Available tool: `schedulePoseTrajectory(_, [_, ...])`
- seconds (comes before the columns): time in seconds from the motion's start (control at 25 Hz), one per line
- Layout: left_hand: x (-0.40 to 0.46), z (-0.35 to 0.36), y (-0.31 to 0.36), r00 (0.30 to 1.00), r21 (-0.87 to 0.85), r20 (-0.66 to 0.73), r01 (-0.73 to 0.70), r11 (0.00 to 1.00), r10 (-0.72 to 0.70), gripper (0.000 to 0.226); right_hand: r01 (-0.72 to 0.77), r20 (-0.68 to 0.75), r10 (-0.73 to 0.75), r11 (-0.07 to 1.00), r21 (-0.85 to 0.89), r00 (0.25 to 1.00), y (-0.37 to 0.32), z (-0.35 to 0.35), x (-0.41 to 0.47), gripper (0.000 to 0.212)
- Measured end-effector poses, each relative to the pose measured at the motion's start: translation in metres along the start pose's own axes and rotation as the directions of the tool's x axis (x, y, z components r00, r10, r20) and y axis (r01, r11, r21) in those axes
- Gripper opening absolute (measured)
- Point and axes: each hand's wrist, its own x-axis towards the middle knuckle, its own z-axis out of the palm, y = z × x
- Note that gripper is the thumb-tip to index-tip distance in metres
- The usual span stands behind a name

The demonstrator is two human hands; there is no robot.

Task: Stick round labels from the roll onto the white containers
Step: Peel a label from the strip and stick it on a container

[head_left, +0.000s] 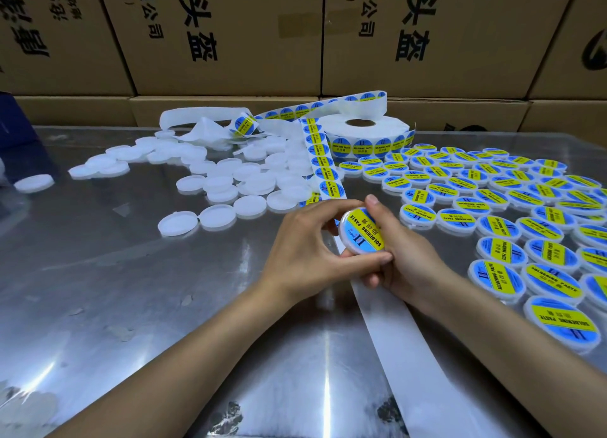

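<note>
Stacking across the whole 12 o'clock edge, brown cardboard boxes (230, 37) with dark printed characters wall off the back of the shiny metal table (131, 290). Toward 3 o'clock a wide field of labelled containers (512, 214) lies flat on the table, each showing a blue and yellow round label. Toward 10 o'clock sits a loose heap of plain white containers (226, 181), several overlapping. At 1 o'clock the label roll (364, 132) lies on its side, and its strip of round labels (323, 161) runs down toward the centre. A bare white backing strip (404, 345) trails from under the hands out to 5 o'clock. Crumpled used backing (203, 129) sits at 11 o'clock.

Near the centre, both hands meet on one held container (361, 230), tilted up off the table with its label facing the camera. The left hand (305, 250) curls round its left edge, thumb beneath. The right hand (404, 257) clamps its right side, a finger (374, 207) lying over the top rim.
</note>
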Motion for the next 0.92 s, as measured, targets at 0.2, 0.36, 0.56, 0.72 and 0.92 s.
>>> schedulePoseTrajectory(0.2, [0.000, 0.000, -0.004, 0.999, 0.070, 0.006, 0.047, 0.996, -0.048, 0.063, -0.024, -0.109, 0.024, 1.000, 0.003, 0.994, 0.003, -0.002, 0.005, 0.078])
schedulePoseTrajectory(0.36, [0.005, -0.006, -0.015, 0.996, 0.086, -0.010, 0.089, 0.992, -0.088, 0.066, 0.014, -0.052, -0.028, 0.966, -0.259, 0.998, 0.000, -0.008, 0.004, 0.064])
schedulePoseTrajectory(0.56, [0.011, -0.020, -0.039, 0.976, 0.333, 0.101, 0.148, 0.931, -0.191, 0.092, 0.130, -0.169, -0.233, 0.875, -0.467, 0.958, -0.008, -0.023, 0.007, 0.046])
schedulePoseTrajectory(0.72, [0.012, -0.045, -0.073, 0.934, 0.718, -0.010, 0.256, 0.648, -0.358, 0.078, 0.000, -0.301, -0.411, 0.591, -0.807, 0.861, -0.014, -0.053, 0.014, 0.061])
schedulePoseTrajectory(0.92, [0.009, -0.054, -0.084, 0.840, 0.807, -0.006, 0.325, 0.494, -0.542, 0.061, -0.170, -0.329, -0.356, 0.411, -0.896, 0.875, -0.010, -0.065, 0.015, 0.061])
